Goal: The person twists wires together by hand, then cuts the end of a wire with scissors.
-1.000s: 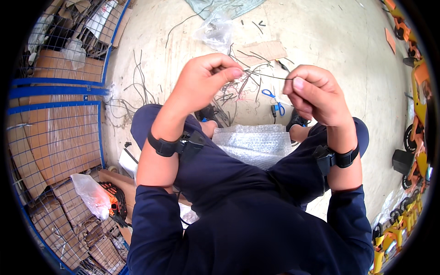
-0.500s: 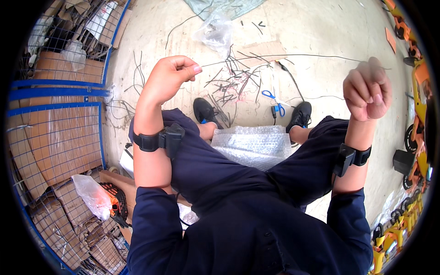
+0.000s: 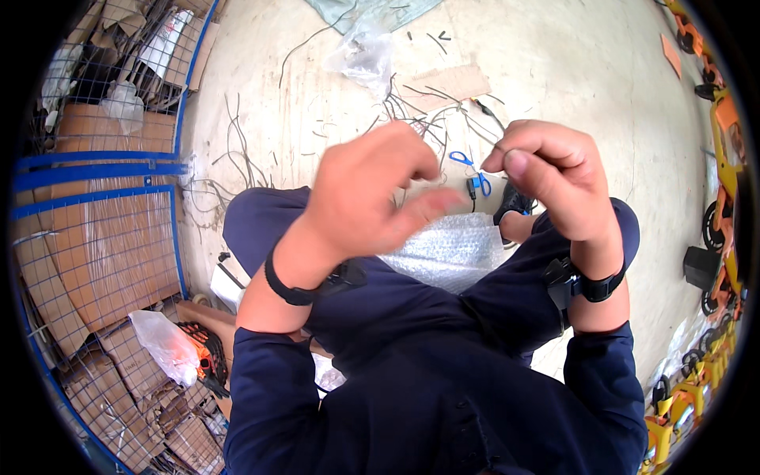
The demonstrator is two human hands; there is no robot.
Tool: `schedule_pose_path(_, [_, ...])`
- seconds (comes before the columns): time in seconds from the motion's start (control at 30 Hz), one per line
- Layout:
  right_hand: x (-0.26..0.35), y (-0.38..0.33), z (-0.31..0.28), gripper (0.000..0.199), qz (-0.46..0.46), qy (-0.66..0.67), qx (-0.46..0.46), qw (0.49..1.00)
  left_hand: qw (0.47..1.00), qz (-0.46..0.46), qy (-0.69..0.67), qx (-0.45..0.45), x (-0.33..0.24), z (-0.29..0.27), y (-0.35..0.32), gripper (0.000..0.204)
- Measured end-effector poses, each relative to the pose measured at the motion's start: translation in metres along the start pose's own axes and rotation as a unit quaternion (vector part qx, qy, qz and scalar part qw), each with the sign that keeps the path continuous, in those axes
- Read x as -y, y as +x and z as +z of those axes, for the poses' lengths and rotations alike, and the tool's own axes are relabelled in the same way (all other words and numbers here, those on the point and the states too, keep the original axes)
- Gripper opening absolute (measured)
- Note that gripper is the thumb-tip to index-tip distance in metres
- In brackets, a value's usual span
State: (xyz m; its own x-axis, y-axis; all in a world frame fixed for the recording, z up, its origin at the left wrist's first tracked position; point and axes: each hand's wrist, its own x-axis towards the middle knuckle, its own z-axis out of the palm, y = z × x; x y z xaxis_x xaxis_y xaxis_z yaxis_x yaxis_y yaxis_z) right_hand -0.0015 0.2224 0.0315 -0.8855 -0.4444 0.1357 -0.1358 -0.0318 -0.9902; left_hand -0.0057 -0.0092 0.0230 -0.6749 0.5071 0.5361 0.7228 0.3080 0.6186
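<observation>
A person's left hand (image 3: 368,190) spreads blurred fingers; the right hand (image 3: 554,170) pinches — on what, cannot be told — near 1 pair of blue-handled scissors (image 3: 469,161) and thin black wires (image 3: 443,94) strewn across pale floor (image 3: 570,71).

Left fingers (image 3: 419,214) blurred — dark strands (image 3: 404,103) partly hidden (behind them) — anything in right fingers (image 3: 517,164) too small to tell.

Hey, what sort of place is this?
Probably a workshop or warehouse: a blue mesh cage holding cardboard, dark cable pieces strewn on the floor, and yellow-orange wheeled items along the right.
</observation>
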Motion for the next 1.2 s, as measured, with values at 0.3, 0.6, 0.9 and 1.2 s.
schedule_pose_path(0.3, [-0.001,0.003,0.019,0.008,-0.046,-0.192,0.022,0.98,0.991,0.029,0.129,0.019,0.007,0.022,-0.002,0.042])
schedule_pose_path(0.6, [-0.002,0.004,0.023,0.008,-0.033,-0.217,0.054,0.974,0.988,0.027,0.149,0.041,0.005,0.016,-0.005,0.02])
schedule_pose_path(0.9, [0.004,0.0,0.032,0.012,0.095,0.172,0.067,0.978,0.994,-0.016,-0.107,-0.028,-0.001,0.019,-0.007,0.025])
schedule_pose_path(1.2, [-0.019,0.0,0.043,0.017,0.065,0.349,0.067,0.933,0.961,-0.104,-0.246,-0.068,-0.015,0.022,-0.012,0.036])
